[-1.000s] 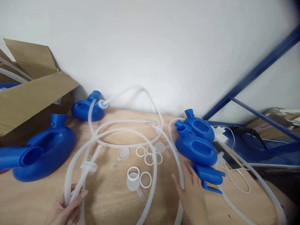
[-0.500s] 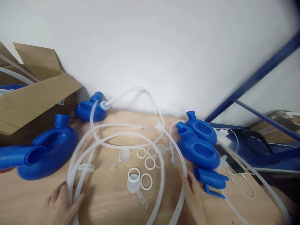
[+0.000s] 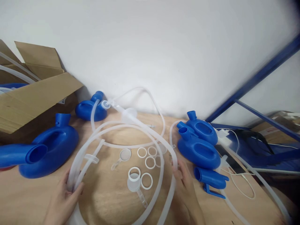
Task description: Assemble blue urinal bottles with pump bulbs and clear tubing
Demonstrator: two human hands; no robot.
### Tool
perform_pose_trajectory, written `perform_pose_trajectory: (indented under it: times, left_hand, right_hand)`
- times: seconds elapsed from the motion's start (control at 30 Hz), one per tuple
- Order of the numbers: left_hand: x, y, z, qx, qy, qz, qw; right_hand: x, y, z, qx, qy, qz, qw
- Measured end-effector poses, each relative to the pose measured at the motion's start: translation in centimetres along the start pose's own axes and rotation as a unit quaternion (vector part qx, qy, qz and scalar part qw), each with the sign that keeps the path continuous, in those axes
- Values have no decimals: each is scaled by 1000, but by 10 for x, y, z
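Note:
My left hand (image 3: 67,193) is wrapped round several strands of a milky plastic hose (image 3: 78,159), with a white disc-shaped cap (image 3: 91,158) on one strand just above the fingers. On the right, my right hand (image 3: 184,181) grips another run of the same hose, which loops between both hands. That run rises leftward to a blurred translucent disc (image 3: 129,115) over the back of the table. Inside the loop lie several white rings (image 3: 146,181), a strainer-like round cap with a strap (image 3: 134,185) and a similar cap (image 3: 125,155).
Blue plastic urinal bottles stand left (image 3: 50,150), at the back (image 3: 90,109) and right (image 3: 199,153). A blue spout piece (image 3: 209,178) lies near my right hand. An open cardboard box (image 3: 39,100) is at left. A phone (image 3: 232,164) and white cables sit at the right edge.
My right hand has moved left and slightly up with its hose, drawing the loop tighter. The hose's disc end has swung to the upper left. My left hand keeps its grip.

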State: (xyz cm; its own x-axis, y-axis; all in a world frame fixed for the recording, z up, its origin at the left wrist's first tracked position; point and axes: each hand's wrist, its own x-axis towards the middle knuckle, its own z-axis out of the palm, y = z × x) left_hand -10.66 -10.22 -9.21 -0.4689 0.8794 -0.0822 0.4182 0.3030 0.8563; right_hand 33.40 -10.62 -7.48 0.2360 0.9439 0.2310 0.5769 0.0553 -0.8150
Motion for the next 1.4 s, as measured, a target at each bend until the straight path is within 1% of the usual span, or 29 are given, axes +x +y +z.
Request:
perform_pose_trajectory:
  times: [0.03,0.1,0.17,0.3,0.37,0.47,0.57,0.67,0.8,0.87,0.93,1.03,1.13,1.27,1.33,1.4]
  left_hand:
    - [1,5,0,-25,-13,-10,1000]
    - [4,14,1,-62,-23,-15,998]
    - [9,22,2,-75,-16,-2,997]
    - [13,36,3,-94,-36,18,995]
    - [13,39,2,-120,-45,20,992]
    - [13,39,0,-174,-75,34,981]
    - [16,40,-1,-205,-103,55,972]
    - [18,45,1,-210,-133,62,967]
    - [20,59,7,-245,-118,48,961]
    - [22,64,10,-252,-119,43,960]
    - [27,67,14,-241,-123,37,962]
    - [35,67,18,-221,-116,12,968]
    - [38,71,21,-215,-116,-12,970]
    - [33,89,23,-223,-115,-19,968]
    - [34,101,22,-229,-106,-10,968]
    - [42,114,18,-212,-82,12,974]
  right_hand:
    - [6,-2,2,-12,-27,-33,999]
    - [19,-6,9,-33,-58,-88,994]
    - [35,-8,18,-52,-69,-123,989]
    - [70,-7,36,-109,-76,-164,978]
    - [86,-3,44,-148,-84,-164,972]
    - [109,2,53,-187,-121,-138,965]
    - [129,4,60,-186,-153,-119,963]
    - [149,1,65,-185,-171,-121,960]
    - [175,0,70,-206,-242,-139,938]
    - [186,2,74,-202,-260,-144,933]
    - [194,5,79,-197,-259,-147,934]
    - [201,9,87,-192,-245,-144,939]
    - [202,9,93,-189,-205,-132,951]
    - [203,3,93,-176,-136,-127,967]
    - [207,-3,87,-168,-107,-128,971]
    - [214,-12,79,-163,-80,-132,975]
